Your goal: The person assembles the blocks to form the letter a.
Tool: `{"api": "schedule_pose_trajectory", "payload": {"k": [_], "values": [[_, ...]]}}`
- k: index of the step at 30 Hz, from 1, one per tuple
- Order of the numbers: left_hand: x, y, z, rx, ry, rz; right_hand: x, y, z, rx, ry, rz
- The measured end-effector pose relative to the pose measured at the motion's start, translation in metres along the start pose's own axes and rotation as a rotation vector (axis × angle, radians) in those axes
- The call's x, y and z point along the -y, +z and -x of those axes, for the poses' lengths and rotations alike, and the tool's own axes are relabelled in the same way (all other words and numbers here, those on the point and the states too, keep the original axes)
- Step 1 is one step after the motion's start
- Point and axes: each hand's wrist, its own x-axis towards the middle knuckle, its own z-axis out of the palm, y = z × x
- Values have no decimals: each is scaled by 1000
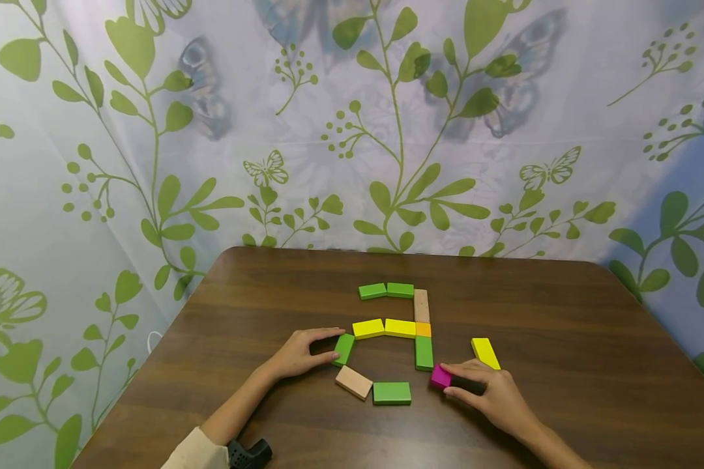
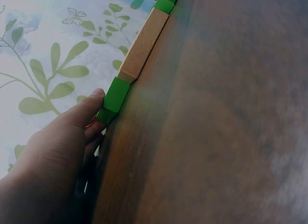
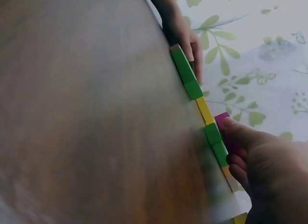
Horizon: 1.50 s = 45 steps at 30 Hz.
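My left hand (image 1: 298,352) is at the left of a figure of flat blocks. Between its thumb and fingers it holds a green block (image 1: 344,350), which in the left wrist view (image 2: 116,95) lies beside a plain wooden block (image 2: 145,45). My right hand (image 1: 497,395) pinches a magenta block (image 1: 440,377) just below the right column's green block (image 1: 424,354). In the right wrist view, fingers and thumb cover part of the magenta block (image 3: 222,119). Another green block (image 1: 392,393) lies flat between the two hands, next to a tilted wooden block (image 1: 354,382).
Two green blocks (image 1: 400,290) form the top row. A wooden block (image 1: 422,306) and a small orange block (image 1: 423,329) continue the right column. Two yellow blocks (image 1: 399,328) make the middle row. A separate yellow block (image 1: 484,353) lies behind my right hand on the brown table (image 1: 534,306).
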Motion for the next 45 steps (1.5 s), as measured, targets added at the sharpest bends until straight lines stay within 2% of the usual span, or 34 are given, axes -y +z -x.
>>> {"api": "schedule_pose_trajectory", "payload": {"k": [6,15,21,31,39,45], "values": [[1,1,1,12,-21,5,-4,5,4,59,-32,-30],[2,1,0,0,4,1,-4,7,4,88,-128,-25],[3,2,0,3,-6,6,-5,4,3,126,-108,-20],[1,0,0,0,-4,17,-8,8,1,103,-132,-75],[3,1,0,-1,-13,2,-2,14,-4,70,-147,-45],[3,1,-1,7,-8,2,3,19,-5,40,-121,-23]]}}
